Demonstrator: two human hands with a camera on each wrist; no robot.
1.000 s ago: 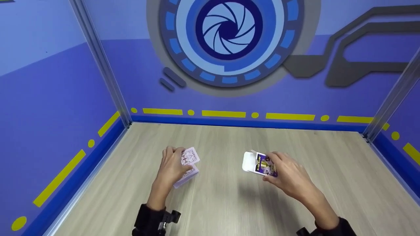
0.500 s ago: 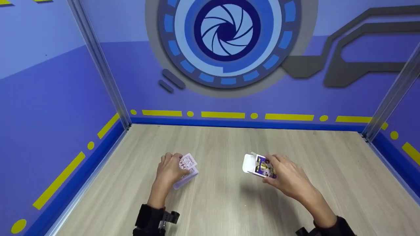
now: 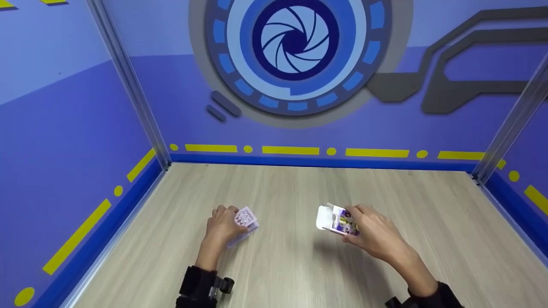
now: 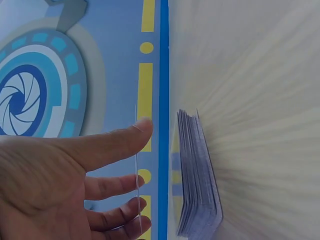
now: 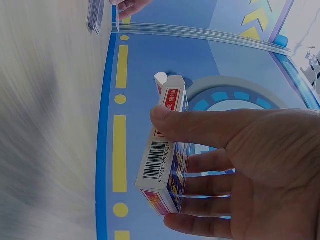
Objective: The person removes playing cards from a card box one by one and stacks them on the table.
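Observation:
In the left wrist view, my left hand point(image 4: 55, 165) pinches a thin playing card point(image 4: 138, 170), seen edge-on, between thumb and fingers. Below it, a stack of playing cards point(image 4: 197, 180) lies on the tabletop, apart from the fingers. The head view shows the held card's patterned face point(image 3: 245, 217), overlapping the stack from above. My right hand point(image 3: 376, 231) grips a small purple and yellow card box point(image 3: 346, 222) off the table, with its white end flap point(image 3: 324, 217) hanging open to the left. A barcode side of the box point(image 5: 159, 157) shows in the right wrist view.
The light wood table point(image 3: 291, 265) is bounded by blue printed panels point(image 3: 128, 98) at the back and sides, joined by metal corner posts point(image 3: 137, 94). Black camera straps point(image 3: 197, 284) sit on both wrists.
My left hand has lowered the card closer to the stack. My right hand has kept its grip on the box, which has tilted slightly.

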